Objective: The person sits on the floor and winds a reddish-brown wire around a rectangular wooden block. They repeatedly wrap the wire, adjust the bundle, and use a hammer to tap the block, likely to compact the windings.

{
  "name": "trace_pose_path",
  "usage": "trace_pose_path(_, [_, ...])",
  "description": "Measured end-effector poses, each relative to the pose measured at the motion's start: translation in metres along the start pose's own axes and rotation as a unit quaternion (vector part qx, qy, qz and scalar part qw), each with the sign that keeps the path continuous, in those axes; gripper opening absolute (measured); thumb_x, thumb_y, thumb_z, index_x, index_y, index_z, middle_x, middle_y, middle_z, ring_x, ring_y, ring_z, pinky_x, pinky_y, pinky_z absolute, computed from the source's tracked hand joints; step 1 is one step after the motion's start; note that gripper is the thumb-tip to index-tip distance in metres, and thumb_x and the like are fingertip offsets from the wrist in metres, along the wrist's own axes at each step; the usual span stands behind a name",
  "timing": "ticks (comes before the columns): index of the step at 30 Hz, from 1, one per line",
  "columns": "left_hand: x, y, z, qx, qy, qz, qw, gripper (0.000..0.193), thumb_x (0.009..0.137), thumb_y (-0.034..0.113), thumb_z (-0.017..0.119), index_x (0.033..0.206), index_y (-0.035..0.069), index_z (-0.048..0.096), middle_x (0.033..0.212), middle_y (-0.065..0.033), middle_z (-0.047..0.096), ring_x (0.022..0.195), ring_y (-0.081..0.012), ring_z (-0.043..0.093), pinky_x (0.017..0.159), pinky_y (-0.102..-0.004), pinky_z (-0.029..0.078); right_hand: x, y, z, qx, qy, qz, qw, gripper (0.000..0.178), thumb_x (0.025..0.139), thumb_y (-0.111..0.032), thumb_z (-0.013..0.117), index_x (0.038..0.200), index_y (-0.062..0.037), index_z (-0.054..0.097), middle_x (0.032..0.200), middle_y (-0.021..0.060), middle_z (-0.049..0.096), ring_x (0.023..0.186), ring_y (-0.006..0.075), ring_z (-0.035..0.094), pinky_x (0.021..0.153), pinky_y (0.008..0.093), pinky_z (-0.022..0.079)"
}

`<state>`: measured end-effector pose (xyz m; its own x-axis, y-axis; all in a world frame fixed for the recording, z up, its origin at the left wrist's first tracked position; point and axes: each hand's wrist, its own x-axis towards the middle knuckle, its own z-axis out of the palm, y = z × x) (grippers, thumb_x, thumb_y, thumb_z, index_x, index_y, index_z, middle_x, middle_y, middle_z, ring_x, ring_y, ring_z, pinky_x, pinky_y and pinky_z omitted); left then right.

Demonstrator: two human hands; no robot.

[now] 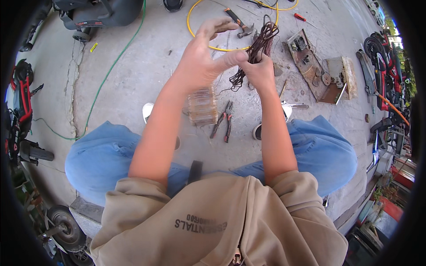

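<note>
Looks like the wire bundle (265,39) is being tidied, gripped by the right hand (260,73), left hand (200,61) loosely spread, seemingly empty, steady hold needed.

Colour record, set out around the pliers (228,116): red-and-black handles, dark grey nose.
Just left of the pliers: block (203,107), tan to copper brown, closely striped. Beyond the pliers: wire bundle (262,42), dark reddish brown; hammer (239,23), black and orange handle, grey head; yellow hose (188,22); screwdriver (300,17), red handle. Right of the pliers: metal panel (308,73), rust-brown; box (349,73), cream, mottled brown. Far left of the pliers: green hose (128,42). Either side of the pliers: jeans (321,150), faded blue. Nearer than the pliers: zipped top (284,221), khaki tan, dark lettering. Beneath the pliers: floor (120,95), pale grey.
</note>
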<state>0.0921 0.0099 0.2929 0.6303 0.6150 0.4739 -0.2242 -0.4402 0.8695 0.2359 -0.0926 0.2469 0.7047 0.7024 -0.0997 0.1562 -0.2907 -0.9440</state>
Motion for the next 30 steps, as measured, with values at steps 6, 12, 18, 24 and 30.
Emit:
trace_pose_path(6, [-0.125, -0.183, -0.069, -0.021, 0.078, -0.537, 0.840, 0.039, 0.095, 0.013, 0.052, 0.130, -0.004, 0.051, 0.122, -0.0154, 0.063, 0.111, -0.0230, 0.060, 0.097, -0.0359, 0.047, 0.020, 0.129, -0.020, 0.291, 0.235, 0.174, 0.911, 0.023, 0.079, -0.019, 0.080, 0.084, -0.0063, 0.062, 0.072, -0.0009, 0.058, 0.058, 0.0108, 0.052, 0.049, 0.0293, 0.039])
trace_pose_path(12, [-0.237, -0.258, -0.052, -0.083, -0.042, -0.645, 0.758, 0.033, 0.096, 0.008, 0.050, 0.127, -0.003, 0.056, 0.118, -0.0121, 0.064, 0.101, -0.0223, 0.064, 0.093, -0.0365, 0.053, 0.024, 0.171, -0.023, 0.272, 0.242, 0.244, 0.899, 0.029, 0.078, -0.018, 0.077, 0.093, -0.0002, 0.060, 0.072, 0.0010, 0.057, 0.054, 0.0130, 0.052, 0.043, 0.0297, 0.037])
trace_pose_path(18, [-0.205, -0.202, -0.022, -0.193, 0.024, -0.648, 0.736, 0.030, 0.099, 0.012, 0.050, 0.124, -0.003, 0.057, 0.115, -0.0116, 0.065, 0.102, -0.0201, 0.064, 0.088, -0.0343, 0.056, 0.023, 0.187, -0.041, 0.338, 0.191, 0.267, 0.882, 0.029, 0.081, -0.021, 0.076, 0.098, -0.0033, 0.062, 0.073, 0.0034, 0.058, 0.054, 0.0160, 0.050, 0.045, 0.0310, 0.039])
trace_pose_path(24, [-0.207, -0.209, -0.016, -0.214, 0.094, -0.662, 0.712, 0.027, 0.098, 0.012, 0.052, 0.118, -0.004, 0.059, 0.111, -0.0126, 0.066, 0.096, -0.0219, 0.066, 0.085, -0.0363, 0.057, -0.003, 0.189, -0.004, 0.439, 0.119, 0.339, 0.823, 0.030, 0.085, -0.031, 0.075, 0.103, -0.0110, 0.063, 0.080, 0.0034, 0.065, 0.075, 0.0185, 0.058, 0.069, 0.0359, 0.047])
trace_pose_path(30, [-0.211, -0.212, -0.020, -0.169, 0.071, -0.665, 0.724, 0.026, 0.096, 0.010, 0.053, 0.116, -0.006, 0.061, 0.107, -0.0131, 0.067, 0.093, -0.0220, 0.066, 0.081, -0.0366, 0.056, -0.017, 0.163, 0.031, 0.077, -0.021, 0.284, 0.956, 0.029, 0.090, -0.034, 0.069, 0.086, -0.0070, 0.061, 0.068, 0.0034, 0.061, 0.061, 0.0146, 0.058, 0.054, 0.0307, 0.045])
